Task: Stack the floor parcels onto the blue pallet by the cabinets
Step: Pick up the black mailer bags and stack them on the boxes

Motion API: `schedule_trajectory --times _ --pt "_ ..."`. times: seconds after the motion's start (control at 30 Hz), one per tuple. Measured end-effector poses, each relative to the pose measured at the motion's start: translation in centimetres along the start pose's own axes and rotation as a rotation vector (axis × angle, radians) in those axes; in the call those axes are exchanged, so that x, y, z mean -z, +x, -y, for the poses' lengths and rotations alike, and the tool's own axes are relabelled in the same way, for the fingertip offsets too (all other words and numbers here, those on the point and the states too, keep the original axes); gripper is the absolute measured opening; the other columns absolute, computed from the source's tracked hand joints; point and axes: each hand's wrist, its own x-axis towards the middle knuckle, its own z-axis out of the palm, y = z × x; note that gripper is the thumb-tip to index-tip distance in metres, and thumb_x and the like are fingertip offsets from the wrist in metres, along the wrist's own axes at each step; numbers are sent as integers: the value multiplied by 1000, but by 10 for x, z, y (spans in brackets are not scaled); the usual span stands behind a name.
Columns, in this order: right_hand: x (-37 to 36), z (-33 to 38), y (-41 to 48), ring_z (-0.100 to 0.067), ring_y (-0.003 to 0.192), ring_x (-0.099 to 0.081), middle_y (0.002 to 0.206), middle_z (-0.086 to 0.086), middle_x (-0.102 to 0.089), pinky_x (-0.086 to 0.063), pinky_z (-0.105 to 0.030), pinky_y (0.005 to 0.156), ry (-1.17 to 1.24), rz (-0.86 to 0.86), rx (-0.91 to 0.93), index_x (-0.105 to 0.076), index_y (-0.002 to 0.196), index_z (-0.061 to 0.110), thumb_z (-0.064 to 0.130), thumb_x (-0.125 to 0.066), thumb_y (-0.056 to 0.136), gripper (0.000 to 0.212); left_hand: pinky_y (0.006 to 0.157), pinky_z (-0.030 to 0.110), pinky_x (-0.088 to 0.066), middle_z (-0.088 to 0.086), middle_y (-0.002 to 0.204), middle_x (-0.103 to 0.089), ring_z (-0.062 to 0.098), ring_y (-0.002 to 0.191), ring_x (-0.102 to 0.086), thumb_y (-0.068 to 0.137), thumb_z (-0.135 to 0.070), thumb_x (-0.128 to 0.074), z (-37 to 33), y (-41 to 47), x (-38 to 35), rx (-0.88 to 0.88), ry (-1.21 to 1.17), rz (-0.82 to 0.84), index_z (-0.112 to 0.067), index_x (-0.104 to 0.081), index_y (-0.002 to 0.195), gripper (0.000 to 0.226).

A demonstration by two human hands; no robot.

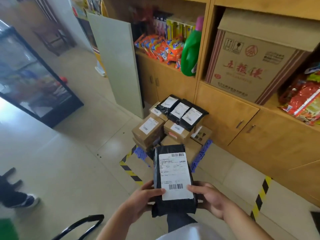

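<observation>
Head camera, lower centre of the frame: a flat black plastic mailer parcel with a white barcode label (173,172) was held up, label upward, between both hands, with its far end pointing towards the pallet. The left hand (145,200) gripped the near left edge, thumb lying on the label and fingers curled beneath. The right hand (211,200) gripped the near right edge in the same way, thumb resting by the lower barcode.

Just beyond the held parcel, in the centre of the frame, stood the blue lattice plastic pallet (201,154), against the light wooden cabinets (230,115). Brown cardboard boxes with white labels (149,129) were stacked on it in more than one layer. Three black plastic mailers with white labels (180,110) lay side by side, overlapping, on top of the boxes at the back. Yellow and black striped floor tape (129,170) marked the tiles around the pallet.

On the open shelves in the upper part of the frame sat orange snack packets (162,47), a green plastic bottle with a pink cap (190,49) and a large tan printed carton (242,63). Red foil packets (303,99) lay at the right edge. A pale grey-green panel (119,66) stood upright left of the shelves, and a black-framed glass case (34,80) occupied the left of the frame. A blurred dark shoe (20,200) showed at lower left.
</observation>
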Motion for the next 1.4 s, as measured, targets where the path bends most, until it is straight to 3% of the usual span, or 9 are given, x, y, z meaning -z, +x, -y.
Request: schedule_trajectory --times 0.23,0.33,0.53,0.73,1.0,1.13,1.2,1.3,1.4 --pt "-58 83 98 -30 93 -67 116 -19 -72 -58 -35 67 61 45 -27 -71 117 5 19 -69 90 30 91 53 -55 5 110 -75 31 107 -68 81 -9 -73 -95 46 86 -20 22 -139 -20 -59 126 48" --pt "-76 108 132 -33 105 -67 113 -14 -74 -58 -41 78 45 43 -62 -71 117 7 22 -67 92 30 86 50 -58 7 111 -74 32 107 -68 83 -11 -73 -118 68 117 -5 1 -145 -20 -55 130 51" --pt "-92 122 195 -30 97 -68 105 -11 -76 -60 -49 81 59 -48 -203 -70 113 8 28 -77 83 36 87 49 -52 8 108 -75 34 97 -70 85 -14 -71 -153 133 163 137 74 -98 -19 -63 125 41" --pt "-112 88 229 -32 108 -66 115 -13 -72 -55 -48 96 473 -324 -338 -70 117 9 29 -77 84 39 62 34 -57 9 100 -76 27 81 -72 85 -15 -73 -179 218 182 398 250 61 -13 -64 121 37" --pt "-119 34 281 -38 103 -64 109 -19 -71 -55 -50 77 966 -566 -321 -54 125 9 8 -78 81 50 74 41 -61 11 108 -73 31 100 -69 79 -24 -79 -152 320 173 607 505 153 -13 -62 117 43" --pt "-94 4 324 -38 103 -63 113 -19 -68 -56 -50 80 1067 -671 -318 -54 122 10 9 -74 85 42 86 46 -58 13 111 -69 32 104 -66 89 -17 -69 -130 368 166 581 565 94 -10 -62 115 28" --pt "-68 -15 349 -38 107 -62 117 -20 -67 -54 -52 88 1071 -736 -323 -57 118 8 13 -75 85 38 79 42 -54 16 104 -64 34 97 -62 97 -8 -56 -123 397 169 590 496 47 -8 -60 106 10" --pt "-14 -37 386 -35 108 -61 119 -18 -66 -49 -53 99 1093 -800 -268 -61 110 7 15 -74 87 28 67 31 -40 14 88 -57 29 74 -55 99 -1 -42 -110 442 183 570 429 18 -10 -59 92 21" --pt "45 -54 420 -31 115 -60 127 -16 -64 -46 -49 105 1175 -855 -158 -63 110 11 14 -73 87 26 63 30 -40 11 85 -59 22 70 -55 95 2 -47 -99 483 185 365 579 -83 -4 -62 109 22"
